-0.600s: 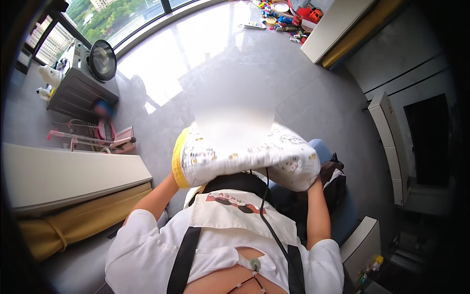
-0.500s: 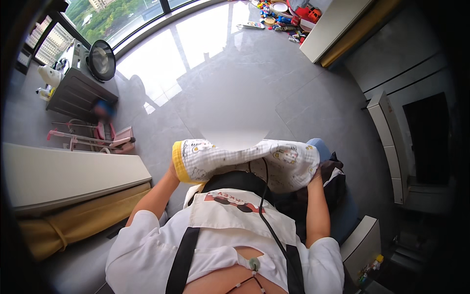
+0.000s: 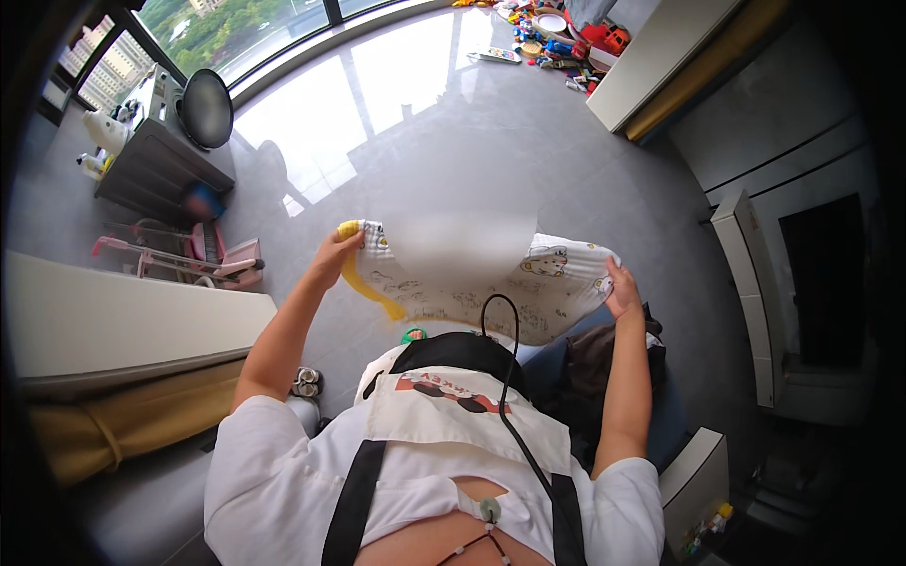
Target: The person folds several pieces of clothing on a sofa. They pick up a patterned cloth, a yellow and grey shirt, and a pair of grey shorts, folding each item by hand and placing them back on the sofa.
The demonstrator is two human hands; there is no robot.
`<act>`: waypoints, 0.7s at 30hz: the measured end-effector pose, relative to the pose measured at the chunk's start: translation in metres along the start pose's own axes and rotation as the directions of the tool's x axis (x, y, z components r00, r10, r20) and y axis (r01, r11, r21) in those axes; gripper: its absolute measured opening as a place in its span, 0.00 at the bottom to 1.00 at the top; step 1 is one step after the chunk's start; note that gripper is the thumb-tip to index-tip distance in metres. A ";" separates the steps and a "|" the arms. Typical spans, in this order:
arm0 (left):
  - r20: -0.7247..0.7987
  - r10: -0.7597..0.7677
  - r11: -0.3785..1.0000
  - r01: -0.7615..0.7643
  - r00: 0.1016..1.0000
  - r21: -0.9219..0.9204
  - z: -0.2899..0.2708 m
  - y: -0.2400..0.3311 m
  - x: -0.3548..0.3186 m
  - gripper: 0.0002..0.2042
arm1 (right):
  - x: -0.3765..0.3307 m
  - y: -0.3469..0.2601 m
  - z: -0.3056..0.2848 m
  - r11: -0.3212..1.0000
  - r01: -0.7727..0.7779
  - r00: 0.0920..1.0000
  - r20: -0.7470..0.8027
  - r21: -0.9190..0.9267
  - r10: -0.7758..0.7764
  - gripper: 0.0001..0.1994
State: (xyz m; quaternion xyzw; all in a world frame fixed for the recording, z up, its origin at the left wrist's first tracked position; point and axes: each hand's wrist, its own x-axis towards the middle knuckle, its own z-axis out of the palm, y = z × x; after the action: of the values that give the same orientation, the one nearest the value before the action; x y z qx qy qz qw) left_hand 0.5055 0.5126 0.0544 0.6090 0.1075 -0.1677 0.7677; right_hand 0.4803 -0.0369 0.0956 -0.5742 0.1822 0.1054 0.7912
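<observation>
A white cloth with printed cartoon animals and a yellow border is stretched between my hands, out in front of my body. My left hand is closed on its yellow-edged upper left corner. At the upper right corner, my right hand pinches the white edge, thumb on top. The cloth hangs down and sags in the middle, and a pale blurred patch covers part of its upper edge. A black cable loops up from my chest in front of it.
A washing machine with its round door open stands at the far left, a pink folding frame nearer. Toys are heaped at the far right. Dark clothing lies on a blue seat beside me. A white cabinet is at left.
Both hands have moved up and away from my body with the cloth. The cloth is lifted and spread flatter, and a green item and shoes now show below.
</observation>
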 end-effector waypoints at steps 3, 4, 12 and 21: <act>-0.049 0.179 0.964 -0.165 0.983 0.209 -0.001 0.030 0.017 0.14 | 0.008 -0.025 -0.005 0.952 0.084 0.989 -0.093 -0.295 -0.116 0.16; -0.052 0.204 0.950 -0.185 0.978 0.252 -0.003 0.043 0.021 0.14 | 0.010 -0.034 -0.004 0.933 0.121 0.979 -0.114 -0.338 -0.168 0.16; 0.119 0.203 0.974 -0.187 0.972 -0.129 0.005 0.145 0.035 0.21 | 0.012 -0.102 0.028 0.855 0.349 0.878 -0.185 -0.384 -0.442 0.15; 0.036 0.307 0.925 -0.307 0.951 0.225 0.025 0.140 0.052 0.14 | 0.029 -0.118 0.035 0.841 0.319 0.891 -0.163 -0.436 -0.423 0.14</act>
State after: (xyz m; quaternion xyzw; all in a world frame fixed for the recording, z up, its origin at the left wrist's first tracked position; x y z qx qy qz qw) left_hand 0.6069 0.5104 0.1666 0.7025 -0.0092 -0.0566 0.7094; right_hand 0.5570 -0.0423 0.1965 -0.7557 0.1407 -0.0903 0.6333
